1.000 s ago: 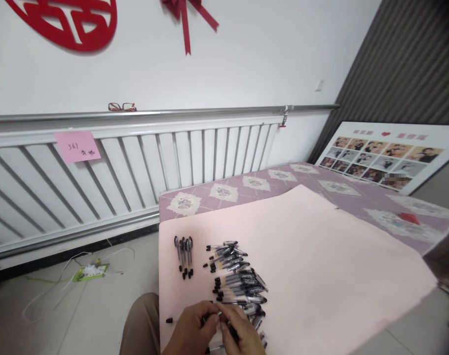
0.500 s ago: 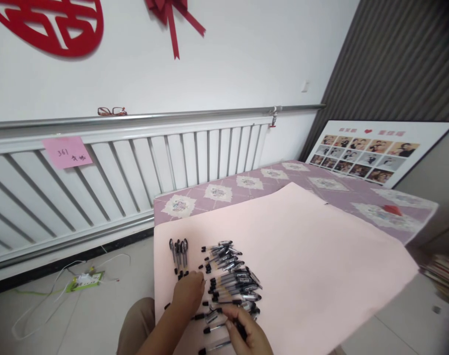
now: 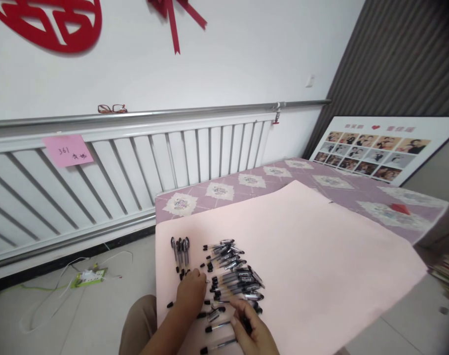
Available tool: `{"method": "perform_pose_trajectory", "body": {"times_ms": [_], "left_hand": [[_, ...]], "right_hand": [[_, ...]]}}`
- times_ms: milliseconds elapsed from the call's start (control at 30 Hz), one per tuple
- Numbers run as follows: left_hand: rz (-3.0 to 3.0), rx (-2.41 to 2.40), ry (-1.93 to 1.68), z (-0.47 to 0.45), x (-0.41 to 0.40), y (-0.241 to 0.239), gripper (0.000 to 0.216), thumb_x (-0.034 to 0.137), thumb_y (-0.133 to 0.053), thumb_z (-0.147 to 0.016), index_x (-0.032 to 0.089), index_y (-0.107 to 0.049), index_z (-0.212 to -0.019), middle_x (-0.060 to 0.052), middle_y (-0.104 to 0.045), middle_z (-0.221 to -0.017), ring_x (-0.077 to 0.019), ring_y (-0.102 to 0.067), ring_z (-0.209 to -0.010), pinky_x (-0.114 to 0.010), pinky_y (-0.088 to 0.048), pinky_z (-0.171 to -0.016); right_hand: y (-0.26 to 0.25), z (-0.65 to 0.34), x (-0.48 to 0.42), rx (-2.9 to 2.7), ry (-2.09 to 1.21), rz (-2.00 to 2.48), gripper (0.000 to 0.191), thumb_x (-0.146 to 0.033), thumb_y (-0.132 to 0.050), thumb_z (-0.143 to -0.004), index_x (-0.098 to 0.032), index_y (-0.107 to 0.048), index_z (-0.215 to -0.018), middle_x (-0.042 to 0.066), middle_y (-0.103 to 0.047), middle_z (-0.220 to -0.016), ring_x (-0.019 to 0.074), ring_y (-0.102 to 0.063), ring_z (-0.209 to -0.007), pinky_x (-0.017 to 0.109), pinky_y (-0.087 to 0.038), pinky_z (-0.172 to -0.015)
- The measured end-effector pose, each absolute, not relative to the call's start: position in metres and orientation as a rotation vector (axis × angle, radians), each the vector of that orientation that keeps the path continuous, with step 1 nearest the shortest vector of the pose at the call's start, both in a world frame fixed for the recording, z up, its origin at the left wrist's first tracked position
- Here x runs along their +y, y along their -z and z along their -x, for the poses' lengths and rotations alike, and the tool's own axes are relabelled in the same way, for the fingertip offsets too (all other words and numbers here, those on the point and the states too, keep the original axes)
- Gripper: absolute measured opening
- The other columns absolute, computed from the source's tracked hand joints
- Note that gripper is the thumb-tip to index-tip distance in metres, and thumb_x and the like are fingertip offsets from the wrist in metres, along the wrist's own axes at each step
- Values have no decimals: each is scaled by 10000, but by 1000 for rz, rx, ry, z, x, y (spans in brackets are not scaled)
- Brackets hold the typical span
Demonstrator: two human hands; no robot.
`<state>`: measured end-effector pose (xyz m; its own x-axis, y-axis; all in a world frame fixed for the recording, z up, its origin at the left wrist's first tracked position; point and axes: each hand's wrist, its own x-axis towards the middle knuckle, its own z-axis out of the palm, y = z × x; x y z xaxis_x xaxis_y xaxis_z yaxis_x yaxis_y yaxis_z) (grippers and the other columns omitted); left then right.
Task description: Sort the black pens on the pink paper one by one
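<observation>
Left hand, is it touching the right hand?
Apart. The head view shows a gap between the left hand and the right hand, with black-capped pens and pale pink sheet visible there.

One left hand (image 3: 192, 293), one right hand (image 3: 252, 328), at least four pens grouped at left (image 3: 179, 247), over a dozen heaped pens (image 3: 239, 277) overlapping past exact counting, one pink sheet (image 3: 320, 246), one pink note (image 3: 68, 150), one photo board (image 3: 431, 130), fifteen photos (image 3: 356, 152), one power strip (image 3: 88, 278)
</observation>
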<state>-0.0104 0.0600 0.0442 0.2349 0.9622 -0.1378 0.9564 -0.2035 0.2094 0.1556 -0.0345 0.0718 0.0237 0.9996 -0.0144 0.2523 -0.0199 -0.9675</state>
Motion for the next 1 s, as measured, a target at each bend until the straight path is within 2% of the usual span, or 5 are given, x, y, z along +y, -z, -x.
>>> {"method": "perform_pose_trajectory", "body": {"times_ms": [333,467,533,733,1000], "left_hand": [[-2135,1730,-267,36,54,-52,200,240,-490,-816,215,-578,-993,-38,-578,-1013,-178,-522,-962,-254,-381,-840],[-2068,1759,-381,59,43,-52,200,203,-440,-841,205,-580,-984,-41,-595,-999,-159,-539,-942,-234,-388,-838],[-2031,1776,-443,70,35,-51,192,194,-426,-848,211,-584,-956,-33,-608,-980,-146,-552,-914,-215,-395,-818],[-1903,1800,-575,86,7,-52,174,199,-423,-850,248,-587,-883,14,-634,-912,-118,-571,-848,-173,-404,-750],[-1812,1795,-614,90,6,-49,186,202,-416,-848,247,-590,-894,9,-637,-933,-124,-571,-873,-184,-405,-773]], "right_hand": [[-72,-150,-15,-1437,-998,1499,235,-289,-480,-762,-238,-612,-951,12,-670,-788,199,-632,-793,285,-504,-692],[-74,-142,0,-1519,-1113,1536,364,-293,-419,-814,-243,-484,-1169,8,-666,-800,173,-644,-675,252,-497,-565],[-76,-135,9,-1655,-1013,1589,389,-258,-401,-828,-231,-422,-1215,10,-664,-811,168,-645,-662,254,-492,-579],[-78,-108,43,-2204,-573,1660,190,-130,-444,-802,-195,-579,-919,47,-646,-886,175,-595,-845,253,-435,-756],[-68,-78,75,-2460,-324,1717,179,-112,-522,-775,-197,-641,-877,92,-599,-969,234,-518,-946,300,-391,-760]]}}
